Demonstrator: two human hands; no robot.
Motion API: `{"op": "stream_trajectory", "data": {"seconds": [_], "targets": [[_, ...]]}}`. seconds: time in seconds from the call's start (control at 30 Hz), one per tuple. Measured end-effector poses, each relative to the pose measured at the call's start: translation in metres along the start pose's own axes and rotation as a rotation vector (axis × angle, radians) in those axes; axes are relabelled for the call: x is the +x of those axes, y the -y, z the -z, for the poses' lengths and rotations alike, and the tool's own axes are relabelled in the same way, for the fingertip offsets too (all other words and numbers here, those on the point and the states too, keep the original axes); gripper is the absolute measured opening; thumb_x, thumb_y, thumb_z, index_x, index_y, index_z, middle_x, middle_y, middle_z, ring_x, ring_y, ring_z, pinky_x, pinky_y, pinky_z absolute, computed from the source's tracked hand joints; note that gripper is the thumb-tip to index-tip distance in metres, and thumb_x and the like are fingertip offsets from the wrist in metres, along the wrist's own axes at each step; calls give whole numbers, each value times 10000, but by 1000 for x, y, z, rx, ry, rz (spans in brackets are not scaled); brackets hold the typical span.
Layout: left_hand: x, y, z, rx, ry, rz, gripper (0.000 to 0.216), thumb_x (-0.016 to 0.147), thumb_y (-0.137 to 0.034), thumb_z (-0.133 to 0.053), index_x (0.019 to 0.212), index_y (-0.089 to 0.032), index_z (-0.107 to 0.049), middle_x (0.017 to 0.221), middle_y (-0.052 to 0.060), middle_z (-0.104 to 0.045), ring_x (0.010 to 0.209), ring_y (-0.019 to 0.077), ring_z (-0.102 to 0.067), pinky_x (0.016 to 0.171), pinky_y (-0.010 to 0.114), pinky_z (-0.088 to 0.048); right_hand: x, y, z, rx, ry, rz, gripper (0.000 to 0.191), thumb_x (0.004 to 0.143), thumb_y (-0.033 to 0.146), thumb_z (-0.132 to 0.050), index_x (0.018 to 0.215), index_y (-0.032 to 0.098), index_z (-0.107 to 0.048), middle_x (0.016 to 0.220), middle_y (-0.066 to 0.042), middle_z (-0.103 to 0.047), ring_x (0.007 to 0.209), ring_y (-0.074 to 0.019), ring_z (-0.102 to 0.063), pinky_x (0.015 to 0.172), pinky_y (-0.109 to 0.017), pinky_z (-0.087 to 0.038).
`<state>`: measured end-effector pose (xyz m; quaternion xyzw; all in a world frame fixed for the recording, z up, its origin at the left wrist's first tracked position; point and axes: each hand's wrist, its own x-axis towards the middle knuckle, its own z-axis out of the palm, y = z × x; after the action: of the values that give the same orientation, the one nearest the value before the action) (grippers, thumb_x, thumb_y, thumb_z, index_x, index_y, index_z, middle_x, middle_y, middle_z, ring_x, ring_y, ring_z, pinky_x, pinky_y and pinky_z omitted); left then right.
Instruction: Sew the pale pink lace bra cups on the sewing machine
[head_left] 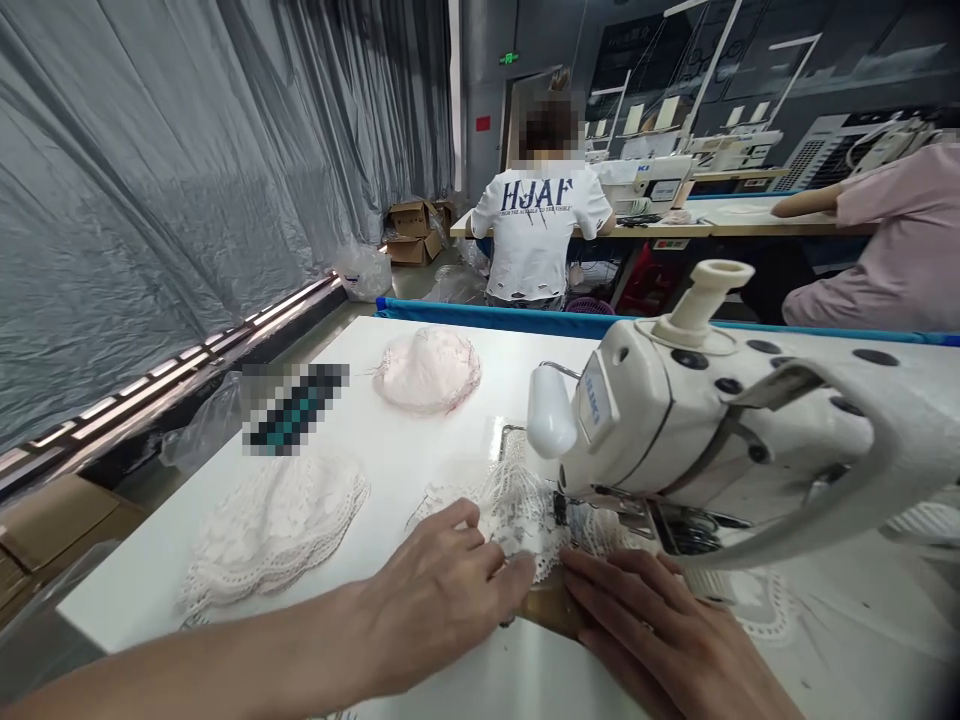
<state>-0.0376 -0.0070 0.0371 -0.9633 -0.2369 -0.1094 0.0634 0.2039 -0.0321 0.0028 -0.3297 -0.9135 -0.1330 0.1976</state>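
Note:
A piece of white lace lies under the presser foot area of a white sewing machine. My left hand is at the lace's near left side, its fingers curled and thumb pressed in on the lace edge. On the other side my right hand lies with its fingers stretched out, the tips at the lace edge just before the needle. A brownish plate shows between my hands. Part of the lace behind the needle is hidden by the machine.
A stack of white lace pieces lies at the table's left, and a pale pink lace-edged piece farther back. A blurred dark item sits near the left edge. Beyond the blue cloth edge, two people sit at other tables with sewing machines.

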Motion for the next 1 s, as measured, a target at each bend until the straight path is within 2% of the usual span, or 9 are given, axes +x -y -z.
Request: {"op": "stream_trajectory", "data": {"seconds": [0.07,0.2,0.33,0.47,0.6,0.77,0.87,1.0], "targets": [[12,4,-5,52,18,-11,299,761,-29,-488,1056,-83,-478,575,-38,-509,477,110,-422,641,286,-405,0,0,0,7,-5,-8,295,924,159,-397,993,163,-683,1124,-81,-678,761,-181,-691,694,-342,-484],[27,8,-23,128,5,-70,220,785,-65,-514,1002,-95,-493,537,-43,-481,453,106,-419,578,273,-364,-1,-1,-1,72,-44,-38,246,906,156,-447,1008,176,-671,1132,-71,-677,761,-167,-689,685,-316,-484],[28,6,-32,155,-60,-84,274,808,-84,-518,1079,-79,-473,582,-30,-502,496,122,-470,574,286,-368,-7,-2,-4,91,11,-59,271,893,173,-498,1123,198,-638,1232,-75,-614,814,-180,-687,749,-334,-494],[28,3,-30,143,-100,-75,321,845,-105,-496,1160,-70,-446,591,-26,-503,522,134,-478,560,294,-379,-12,-2,-7,69,48,-54,271,908,210,-496,1138,217,-639,1280,-66,-573,708,-162,-688,768,-350,-500],[34,-1,-28,117,-148,-63,196,904,-218,-490,1023,-68,-528,665,10,-514,638,153,-509,606,310,-400,-13,-1,-8,36,66,-49,279,921,215,-471,1146,216,-635,1249,-67,-602,622,-154,-680,750,-359,-501],[37,-2,-29,88,-141,-76,97,894,-146,-496,842,-104,-566,933,58,-559,905,170,-517,800,324,-408,-16,0,-7,84,110,-75,315,930,179,-444,1207,121,-579,1027,-110,-708,678,-162,-685,725,-316,-503],[36,-2,-29,57,-124,-102,139,889,-81,-466,803,-109,-572,924,46,-567,882,151,-517,813,319,-406,-17,1,-6,121,129,-77,314,918,151,-461,1213,116,-564,971,-95,-716,659,-139,-679,706,-274,-497],[35,-3,-27,73,-107,-115,137,864,-31,-464,864,-84,-590,868,57,-582,836,148,-530,807,325,-428,-17,1,-7,121,137,-86,305,933,162,-432,1205,134,-567,969,-85,-716,659,-140,-675,711,-276,-491]]}}
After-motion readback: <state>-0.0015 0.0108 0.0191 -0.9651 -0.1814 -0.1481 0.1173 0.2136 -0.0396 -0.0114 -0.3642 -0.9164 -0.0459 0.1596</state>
